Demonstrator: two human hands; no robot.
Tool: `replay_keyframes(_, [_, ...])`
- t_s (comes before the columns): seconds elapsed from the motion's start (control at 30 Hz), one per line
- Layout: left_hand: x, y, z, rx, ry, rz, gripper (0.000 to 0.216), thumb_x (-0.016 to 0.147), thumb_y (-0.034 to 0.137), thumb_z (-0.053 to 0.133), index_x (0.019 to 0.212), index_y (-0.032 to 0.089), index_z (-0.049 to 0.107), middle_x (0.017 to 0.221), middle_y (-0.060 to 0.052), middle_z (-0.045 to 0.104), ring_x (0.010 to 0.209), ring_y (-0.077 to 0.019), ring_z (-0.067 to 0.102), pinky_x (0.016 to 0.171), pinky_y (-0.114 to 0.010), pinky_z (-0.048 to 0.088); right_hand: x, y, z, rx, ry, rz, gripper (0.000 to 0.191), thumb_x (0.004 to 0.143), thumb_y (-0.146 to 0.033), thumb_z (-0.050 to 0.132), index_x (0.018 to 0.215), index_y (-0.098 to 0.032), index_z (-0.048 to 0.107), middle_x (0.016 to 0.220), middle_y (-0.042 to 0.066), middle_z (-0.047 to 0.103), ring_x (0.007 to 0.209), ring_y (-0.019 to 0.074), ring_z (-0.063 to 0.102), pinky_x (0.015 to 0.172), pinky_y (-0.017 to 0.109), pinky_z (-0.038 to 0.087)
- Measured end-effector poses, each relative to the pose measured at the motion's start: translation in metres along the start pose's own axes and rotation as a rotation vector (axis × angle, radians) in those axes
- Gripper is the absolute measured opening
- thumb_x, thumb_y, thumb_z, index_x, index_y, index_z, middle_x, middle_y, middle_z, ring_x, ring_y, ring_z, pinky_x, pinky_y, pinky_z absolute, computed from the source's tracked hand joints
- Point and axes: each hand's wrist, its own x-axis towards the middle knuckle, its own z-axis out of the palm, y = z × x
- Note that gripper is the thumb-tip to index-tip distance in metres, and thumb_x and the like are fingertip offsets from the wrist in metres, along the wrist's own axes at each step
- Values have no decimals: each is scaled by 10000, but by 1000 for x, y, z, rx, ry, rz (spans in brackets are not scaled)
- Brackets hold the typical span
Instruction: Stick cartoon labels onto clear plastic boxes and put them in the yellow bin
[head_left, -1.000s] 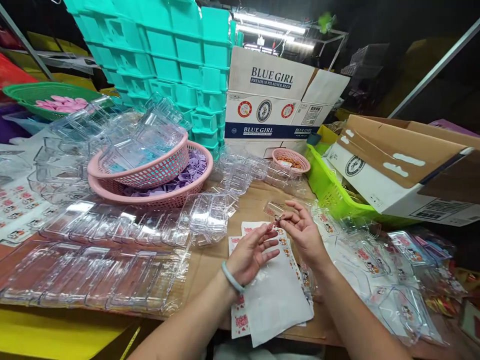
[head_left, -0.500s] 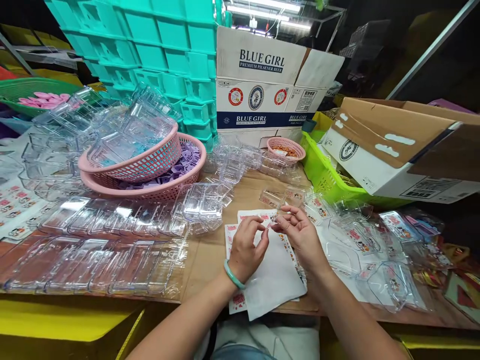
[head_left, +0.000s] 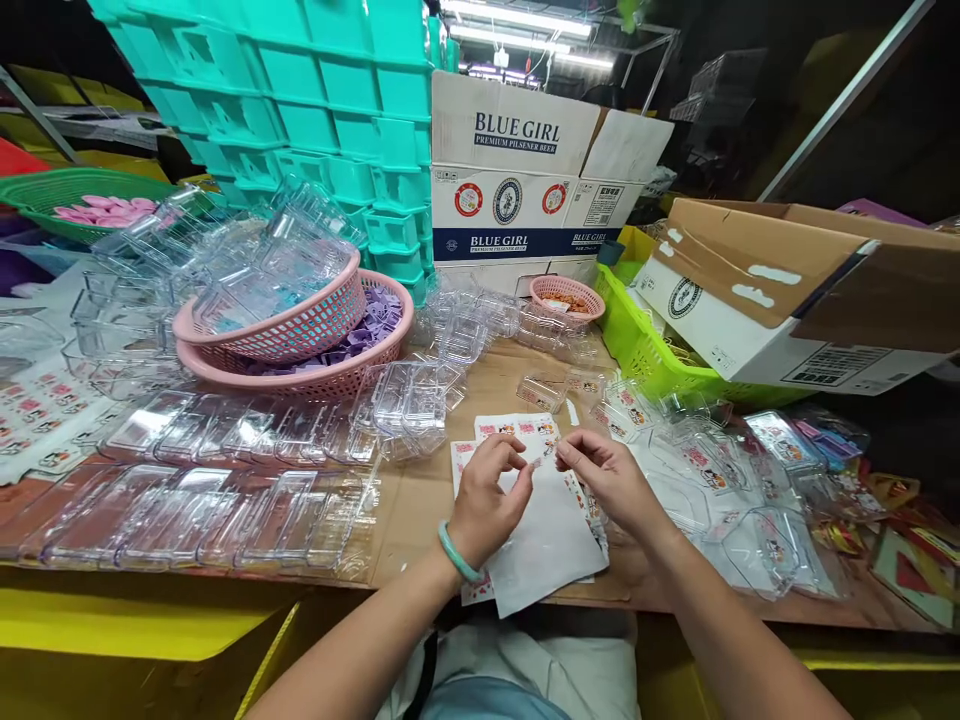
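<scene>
The left hand (head_left: 487,500), wearing a pale green ring-shaped bangle (head_left: 459,556) at the wrist, is curled, with thumb and forefinger close together at a tiny pinkish scrap (head_left: 535,463); whether it is gripped is too small to tell. The right hand (head_left: 611,482) has its thumb and forefinger brought together beside a small printed sticker (head_left: 549,449), and I cannot tell whether that is pinched or lies on the paper behind. Both hands are above a blank white paper sheet (head_left: 538,555) at the near middle of the surface (head_left: 409,500), which overlaps white sticker sheets with red and orange prints (head_left: 510,427).

To the left lie two rows of clear, rectangular plastic covers (head_left: 199,520). Beyond them, one round pink plastic basket (head_left: 300,325) rests tilted in a larger pink plastic basket (head_left: 375,362) of purple pieces. Right of the hands are clear plastic cases with printed stickers (head_left: 709,465). On the far side stand stacked turquoise plastic crates (head_left: 300,120) and a white cardboard beer carton (head_left: 517,190); a lime-green plastic basket (head_left: 637,350) is at far right.
</scene>
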Motion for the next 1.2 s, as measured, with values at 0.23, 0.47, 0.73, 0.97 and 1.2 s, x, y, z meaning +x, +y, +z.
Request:
replay_keyframes(0.23, [3,15,-23,-409,-136,-353,215,711,278,717,615,149,574,901,-59,590,865,-166,562,755,-285,462,-17,-8,-5,28,-57,18,315,813,-469,616,712,-171,587,635,-17,540,617,113,470,593,243,373])
replay_keyframes(0.47, [5,26,-41,-823,-293,-712,192,630,235,767,598,137,605,955,-53,602,818,-135,565,808,-328,500,-24,0,-23,-134,-52,-247,486,708,-490,733,1087,-229,577,1063,66,626,1006,238,590,896,396,479])
replay_keyframes(0.73, [0,19,-38,-1013,-469,-815,181,679,244,752,670,144,602,870,-48,597,808,-147,572,798,-373,527,-19,-15,-7,-618,-101,-818,286,849,-164,582,1065,-335,656,1199,28,625,1279,265,437,1057,511,346])
replay_keyframes(0.97, [-16,-7,-25,-479,-398,-434,375,779,488,636,1028,212,592,1141,-100,570,1067,-233,548,928,-421,463,100,13,-76,-210,536,-151,440,848,-358,562,1251,-189,516,1096,115,671,1025,224,626,897,398,483])
replay_keyframes(1.2, [-29,-27,-17,325,-650,-9,428,709,379,720,1100,242,612,1321,-105,545,1284,-335,413,1117,-619,160,217,48,-102,-478,490,74,904,610,-186,733,1423,-133,342,861,114,704,730,233,642,770,396,478])
